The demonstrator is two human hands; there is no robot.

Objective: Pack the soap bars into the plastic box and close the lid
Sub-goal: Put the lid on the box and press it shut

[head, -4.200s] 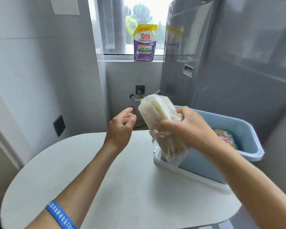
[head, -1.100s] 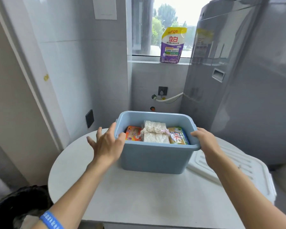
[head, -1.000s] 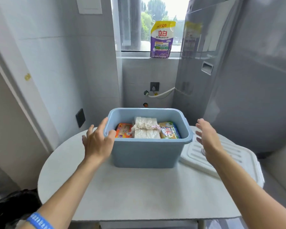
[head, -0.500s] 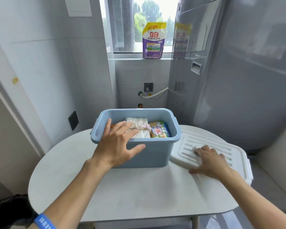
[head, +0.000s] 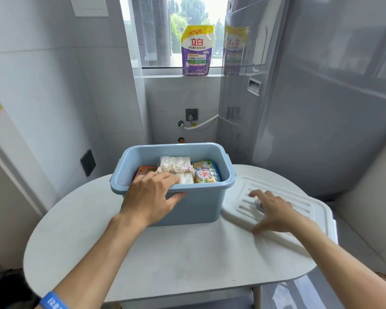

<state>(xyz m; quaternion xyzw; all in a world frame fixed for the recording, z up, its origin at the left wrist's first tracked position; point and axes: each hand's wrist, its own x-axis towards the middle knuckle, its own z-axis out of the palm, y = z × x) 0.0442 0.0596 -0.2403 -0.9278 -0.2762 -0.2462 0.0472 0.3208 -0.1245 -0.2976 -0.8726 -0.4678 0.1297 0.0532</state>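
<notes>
Soap bars [head: 178,170]: in the blue box [head: 201,206], packed side by side.
Lid [head: 310,208]: off, flat on the surface [head: 165,259] just right of the box, long axis running out rightward.
Right hand [head: 274,211]: the nearer one, fingers spread wide on the lid, gripping nothing.
Left hand [head: 151,197]: fingers straight over the box's front rim, steadying it.

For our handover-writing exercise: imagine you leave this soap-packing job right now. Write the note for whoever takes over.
Left hand rests on the near rim of the blue box, fingers straight.
Right hand is spread on the white lid, which lies on the table right of the box.
Done: soap packs are inside the box.
Left: lift the lid onto the box and close it.
</notes>
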